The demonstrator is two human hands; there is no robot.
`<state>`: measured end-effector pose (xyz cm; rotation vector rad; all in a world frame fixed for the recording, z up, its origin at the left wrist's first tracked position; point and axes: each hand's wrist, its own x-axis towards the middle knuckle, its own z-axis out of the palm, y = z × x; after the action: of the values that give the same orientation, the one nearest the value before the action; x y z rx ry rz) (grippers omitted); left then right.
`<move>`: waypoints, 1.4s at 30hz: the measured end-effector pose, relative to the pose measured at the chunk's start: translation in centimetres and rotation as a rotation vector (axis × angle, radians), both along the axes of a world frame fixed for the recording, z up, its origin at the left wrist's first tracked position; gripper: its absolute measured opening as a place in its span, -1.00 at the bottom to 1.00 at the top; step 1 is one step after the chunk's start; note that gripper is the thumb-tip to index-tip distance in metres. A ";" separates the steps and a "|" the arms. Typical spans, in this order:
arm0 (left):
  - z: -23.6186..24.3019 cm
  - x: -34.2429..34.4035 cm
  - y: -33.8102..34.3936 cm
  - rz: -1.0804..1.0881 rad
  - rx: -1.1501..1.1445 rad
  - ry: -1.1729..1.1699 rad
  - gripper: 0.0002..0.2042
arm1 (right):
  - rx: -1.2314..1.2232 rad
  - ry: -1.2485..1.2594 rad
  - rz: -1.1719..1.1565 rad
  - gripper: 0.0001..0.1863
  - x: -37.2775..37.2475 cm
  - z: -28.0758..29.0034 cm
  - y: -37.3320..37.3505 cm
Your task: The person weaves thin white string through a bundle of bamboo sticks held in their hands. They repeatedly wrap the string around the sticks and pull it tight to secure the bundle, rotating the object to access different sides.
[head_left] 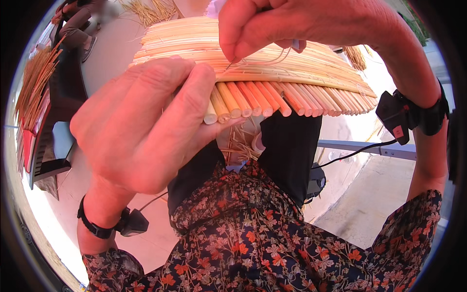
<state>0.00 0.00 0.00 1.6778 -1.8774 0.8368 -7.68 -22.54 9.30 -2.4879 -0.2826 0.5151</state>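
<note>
A woven mat of pale straw stalks (272, 68) is held up close in front of me, its cut ends facing me in a row. My left hand (146, 121) grips the mat's near left edge, thumb on top and fingers underneath. My right hand (282, 24) comes in from the upper right and pinches a thin needle (229, 63) between thumb and forefinger, its tip touching the stalks. A pale thread (272, 61) loops over the mat by the needle. Both wrists wear black bands with small black devices.
My lap in a dark floral garment (253, 233) fills the lower middle. Bundles of loose straw (34, 82) lie at the left and more straw (146, 9) at the top. Another person's arm (73, 24) shows at the upper left. A pale floor (369, 204) and a grey bar (369, 148) lie at right.
</note>
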 end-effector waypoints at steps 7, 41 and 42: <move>7.3 3.6 -5.6 -0.075 0.210 -0.055 -0.62 | 0.120 0.024 -0.180 -0.84 1.6 2.8 -6.0; 12.1 5.3 -7.5 -0.284 0.125 0.042 -0.71 | 0.344 0.041 -0.177 -0.86 3.2 4.3 -8.8; 12.1 5.3 -7.5 -0.276 0.134 0.046 -0.71 | 0.347 0.058 -0.168 -0.86 3.3 4.2 -8.7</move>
<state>5.33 -7.49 12.13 1.4523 -2.1105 0.5679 -4.33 -31.22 13.54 -2.1331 -0.1257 0.4267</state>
